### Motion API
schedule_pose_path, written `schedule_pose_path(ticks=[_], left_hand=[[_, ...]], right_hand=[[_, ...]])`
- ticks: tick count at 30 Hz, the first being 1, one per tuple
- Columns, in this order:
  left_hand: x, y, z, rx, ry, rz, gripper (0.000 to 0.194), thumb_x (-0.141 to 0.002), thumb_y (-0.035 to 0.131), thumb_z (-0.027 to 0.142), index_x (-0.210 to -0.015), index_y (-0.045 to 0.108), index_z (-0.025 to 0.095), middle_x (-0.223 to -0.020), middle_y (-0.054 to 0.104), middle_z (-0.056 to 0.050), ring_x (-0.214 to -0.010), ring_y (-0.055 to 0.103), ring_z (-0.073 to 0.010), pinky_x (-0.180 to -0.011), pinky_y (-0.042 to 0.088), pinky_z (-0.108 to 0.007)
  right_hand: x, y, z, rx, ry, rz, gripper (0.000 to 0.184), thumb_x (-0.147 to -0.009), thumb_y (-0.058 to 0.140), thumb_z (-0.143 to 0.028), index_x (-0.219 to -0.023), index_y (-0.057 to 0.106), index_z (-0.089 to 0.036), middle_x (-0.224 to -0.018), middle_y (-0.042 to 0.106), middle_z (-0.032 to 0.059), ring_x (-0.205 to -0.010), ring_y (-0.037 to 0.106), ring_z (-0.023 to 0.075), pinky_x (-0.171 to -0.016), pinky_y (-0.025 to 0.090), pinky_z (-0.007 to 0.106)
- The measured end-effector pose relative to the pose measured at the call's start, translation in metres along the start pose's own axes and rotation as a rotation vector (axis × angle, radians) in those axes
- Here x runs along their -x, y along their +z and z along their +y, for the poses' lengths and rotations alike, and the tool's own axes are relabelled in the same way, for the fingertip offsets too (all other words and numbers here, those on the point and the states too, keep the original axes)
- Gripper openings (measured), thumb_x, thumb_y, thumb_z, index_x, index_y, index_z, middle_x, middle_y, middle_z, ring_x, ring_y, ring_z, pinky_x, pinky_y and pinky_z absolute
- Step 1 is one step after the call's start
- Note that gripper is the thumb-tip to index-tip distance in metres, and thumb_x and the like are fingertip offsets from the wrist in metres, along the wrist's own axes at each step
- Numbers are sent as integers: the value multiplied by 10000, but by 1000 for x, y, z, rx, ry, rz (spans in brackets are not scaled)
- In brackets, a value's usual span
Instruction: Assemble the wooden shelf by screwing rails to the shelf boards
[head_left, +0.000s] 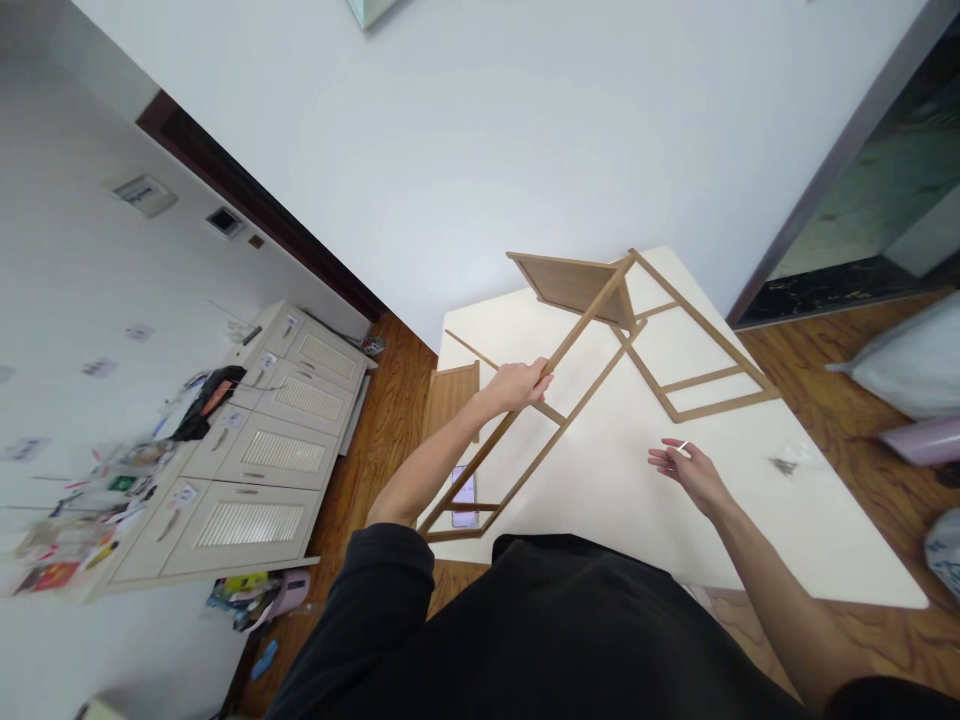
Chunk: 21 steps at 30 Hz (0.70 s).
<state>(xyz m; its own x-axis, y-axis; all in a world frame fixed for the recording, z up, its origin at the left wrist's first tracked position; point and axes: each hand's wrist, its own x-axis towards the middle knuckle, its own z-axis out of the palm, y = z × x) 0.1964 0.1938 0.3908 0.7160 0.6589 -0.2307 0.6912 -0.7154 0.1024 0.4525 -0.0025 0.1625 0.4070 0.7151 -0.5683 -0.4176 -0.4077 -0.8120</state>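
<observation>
A light wooden frame assembly [600,330], two ladder-like side frames joined at a flat panel [577,285], stands tilted on a white table [750,500]. My left hand [517,385] is closed round one long rail of the frame and holds it up. Over the table to the right of the frame, my right hand [686,468] pinches a small white piece [683,448] between its fingers. A second wooden panel [450,395] lies at the table's left edge. A phone [464,497] lies on the table under the lower end of the frame.
A small dark piece of hardware in a clear bag [787,462] lies on the table's right part. A white cabinet [255,470] with cluttered top stands at left on the wood floor. Bags [907,365] lie on the floor at right.
</observation>
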Motion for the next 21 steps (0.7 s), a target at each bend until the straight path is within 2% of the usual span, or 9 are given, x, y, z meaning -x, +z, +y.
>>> schedule_pose_path(ticks=[2, 4, 7, 10, 13, 16, 19, 21], left_hand=[[10, -16, -5, 0, 59, 3, 253, -1037, 362, 414, -1132, 479, 211, -819, 748, 1, -911, 714, -215, -850, 496, -304], [18, -27, -11, 12, 107, 10, 229, -1034, 377, 409, -1110, 486, 222, -820, 750, 15, -877, 713, -196, -821, 495, -279], [25, -36, -16, 44, 184, 17, 230, -1028, 390, 426, -1086, 504, 235, -784, 742, 34, -779, 708, -172, -770, 492, -260], [26, -41, -15, 30, 219, 31, 269, -1022, 401, 458, -1093, 526, 230, -728, 723, 37, -729, 702, -163, -752, 485, -251], [22, -49, -9, -5, 240, 47, 289, -1020, 415, 462, -1090, 547, 214, -699, 715, 34, -710, 697, -156, -737, 472, -240], [17, -59, -4, 4, 269, 72, 313, -1012, 433, 478, -1072, 572, 204, -661, 709, 32, -687, 692, -155, -713, 461, -232], [13, -68, 0, 36, 306, 99, 343, -997, 452, 508, -1047, 603, 205, -628, 705, 22, -668, 688, -167, -690, 454, -239], [10, -74, 3, 62, 318, 111, 376, -983, 459, 541, -1006, 630, 207, -604, 698, 17, -655, 683, -175, -684, 451, -248]], right_hand=[[-2, 6, -16, -64, -46, 6, 145, -797, 631, -137, -921, 596, -202, -827, 728, 65, -723, 705, 161, -650, 579, 270], [-2, 10, -30, -141, -85, 22, 114, -780, 614, -128, -868, 588, -196, -737, 670, 24, -629, 645, 126, -573, 543, 235], [-1, 13, -47, -305, -117, 55, 76, -768, 582, -139, -800, 551, -200, -564, 470, -59, -456, 448, 71, -415, 393, 181], [5, 14, -54, -433, -148, 34, 51, -781, 581, -199, -788, 532, -209, -531, 345, -83, -427, 339, 65, -375, 305, 175], [15, 14, -54, -529, -162, 8, 80, -805, 594, -277, -798, 549, -211, -550, 328, -72, -444, 330, 77, -379, 320, 191], [26, 11, -53, -607, -124, 42, 162, -856, 560, -357, -781, 516, -221, -583, 323, -65, -446, 327, 80, -379, 329, 200], [35, 9, -59, -715, -92, 175, 336, -942, 409, -500, -738, 400, -233, -609, 336, -63, -447, 315, 80, -378, 319, 195], [38, 9, -65, -724, -143, 267, 430, -959, 308, -607, -736, 346, -241, -617, 345, -67, -453, 310, 80, -382, 316, 192]])
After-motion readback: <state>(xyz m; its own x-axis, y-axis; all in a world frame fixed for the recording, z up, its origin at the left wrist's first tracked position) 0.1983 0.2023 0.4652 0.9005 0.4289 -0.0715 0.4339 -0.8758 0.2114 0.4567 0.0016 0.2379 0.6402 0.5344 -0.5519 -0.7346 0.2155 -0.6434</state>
